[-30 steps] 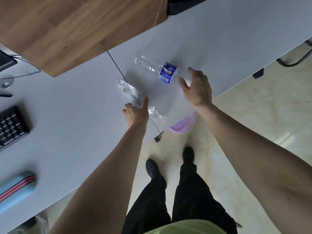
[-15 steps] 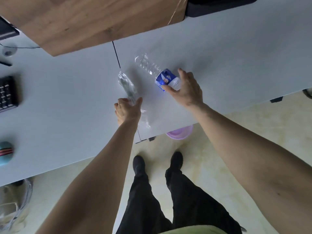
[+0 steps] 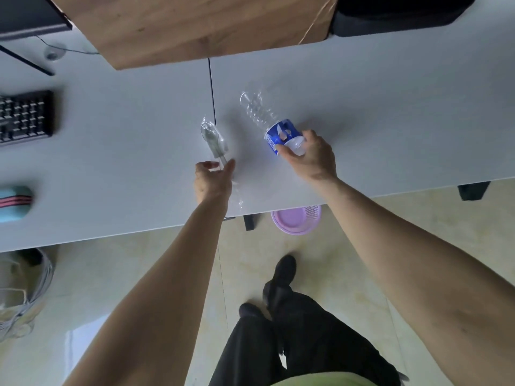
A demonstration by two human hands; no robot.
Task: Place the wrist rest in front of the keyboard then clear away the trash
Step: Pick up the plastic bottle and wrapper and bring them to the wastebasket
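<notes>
Nearest us, under the desk edge, the purple basket (image 3: pixel 296 220) is sitting half hidden — we are judging it the place for the trash, and a blind drop could be missing its rim. Our left hand (image 3: pixel 213 178) is pinching the near end of the clear wrapper (image 3: pixel 214 139) between thumb and fingers; the film is thin and slick, so it could be sliding free or tearing as we are lifting. Our right hand (image 3: pixel 309 154) is curling around the labelled end of the empty bottle (image 3: pixel 267 119), fingers partly closed on it, the far end tilting away — a squeeze could be popping it loose. Far left, the wrist rest (image 3: pixel 14 203) is lying near the keyboard (image 3: pixel 25 117), apart from it.
</notes>
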